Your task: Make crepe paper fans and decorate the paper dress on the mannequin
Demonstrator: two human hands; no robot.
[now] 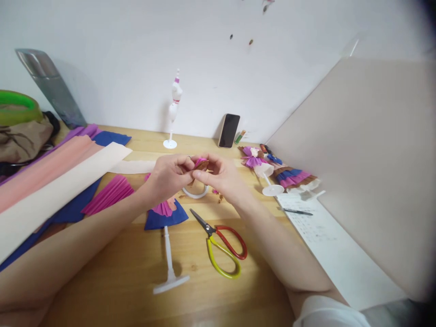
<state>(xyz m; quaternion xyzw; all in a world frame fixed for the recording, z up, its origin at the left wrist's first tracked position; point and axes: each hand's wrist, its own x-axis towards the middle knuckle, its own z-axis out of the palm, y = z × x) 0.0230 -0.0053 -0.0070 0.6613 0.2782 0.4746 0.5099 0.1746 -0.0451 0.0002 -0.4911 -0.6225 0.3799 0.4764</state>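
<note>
Bridging left grip (168, 176), right grip (223, 178): pink paper (200, 161)

No legible text, labels or numbers. The white sheet (316, 229) on the desk's right side has faint printed rows, too small to read. The phone (229, 130) leaning on the wall has a dark screen.

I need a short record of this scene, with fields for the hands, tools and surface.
hands: left hand and right hand together pinch a pink-and-brown paper piece
under hands: tape roll
tools: scissors, lying flat
left side: crepe paper sheets
surface: wooden table
wall: phone, leaning
</note>
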